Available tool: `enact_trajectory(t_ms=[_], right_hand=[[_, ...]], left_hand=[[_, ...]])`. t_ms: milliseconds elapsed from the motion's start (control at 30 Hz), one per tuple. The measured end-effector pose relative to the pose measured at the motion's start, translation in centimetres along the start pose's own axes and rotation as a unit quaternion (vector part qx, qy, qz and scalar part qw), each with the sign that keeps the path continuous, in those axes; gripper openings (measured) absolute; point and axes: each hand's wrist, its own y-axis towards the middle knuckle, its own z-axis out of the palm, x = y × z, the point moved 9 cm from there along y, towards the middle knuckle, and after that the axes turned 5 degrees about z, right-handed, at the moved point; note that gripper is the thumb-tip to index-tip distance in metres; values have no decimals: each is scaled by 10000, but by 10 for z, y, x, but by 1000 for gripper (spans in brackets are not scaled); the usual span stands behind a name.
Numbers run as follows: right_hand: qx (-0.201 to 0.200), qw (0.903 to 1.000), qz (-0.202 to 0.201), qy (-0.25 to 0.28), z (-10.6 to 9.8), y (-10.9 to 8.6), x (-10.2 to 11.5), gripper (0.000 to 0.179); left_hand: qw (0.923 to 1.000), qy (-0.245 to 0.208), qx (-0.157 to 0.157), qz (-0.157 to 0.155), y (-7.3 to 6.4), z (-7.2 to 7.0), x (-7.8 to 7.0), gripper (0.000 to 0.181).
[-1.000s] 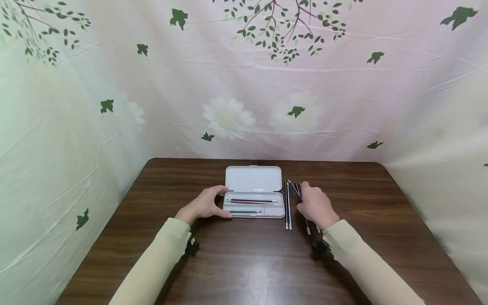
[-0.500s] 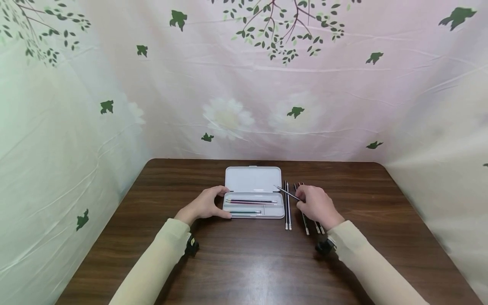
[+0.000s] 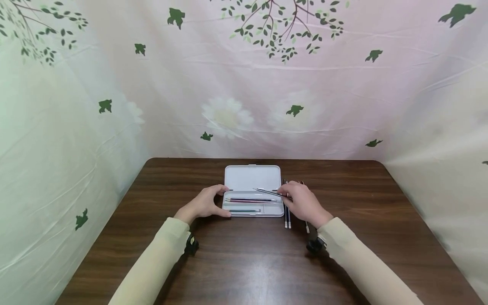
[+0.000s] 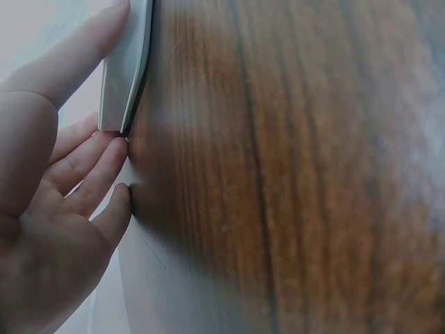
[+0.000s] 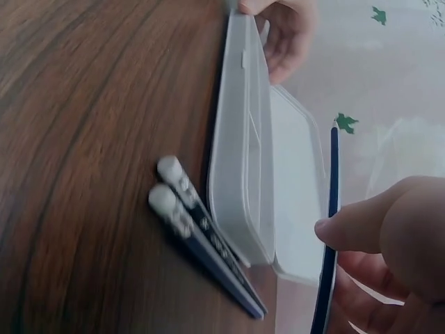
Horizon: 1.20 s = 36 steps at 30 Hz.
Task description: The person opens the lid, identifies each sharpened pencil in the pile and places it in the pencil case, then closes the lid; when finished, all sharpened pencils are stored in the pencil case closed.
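Note:
My left hand [image 3: 203,204] grips the left end of an open white pencil case [image 3: 252,177], thumb at the near corner and fingers at the far side. In the left wrist view, the thumb lies along the wall of the case [image 4: 124,76]. My right hand [image 3: 305,205] pinches a dark blue pencil [image 5: 334,167] between thumb and fingers. That pencil slants over the back right of the case, its tip pointing left. Inside, a few pencils [image 3: 251,200] lie in the long back compartment and a greenish one [image 3: 244,210] in the front compartment.
Two dark pencils [image 5: 215,254] with white erasers lie side by side against the case's right end. Farther right, another pencil [image 3: 307,228] shows partly beneath my right hand. The brown wooden table [image 3: 244,258] ends at a patterned cloth backdrop [image 3: 251,144].
My right hand has picked up a pencil from the group at the right and carried it left over the case. My left hand has stayed at the case's left end.

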Motion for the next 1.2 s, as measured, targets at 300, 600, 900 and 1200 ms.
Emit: enact_trajectory(t_ms=[300, 600, 900, 1200], right_hand=[[199, 9996, 21, -212, 24, 19, 16, 20], [238, 9981, 204, -529, 50, 37, 25, 19], [170, 9979, 15, -624, 65, 49, 44, 17], [-119, 9984, -358, -426, 60, 42, 41, 13]], left_hand=[[10000, -62, -25, 12, 0, 0, -2, 82], [10000, -48, -26, 10, 1, -1, 1, 83], [9999, -114, -49, 10, 1, 0, 3, 85], [9999, -102, -45, 27, 1, 1, 2, 86]])
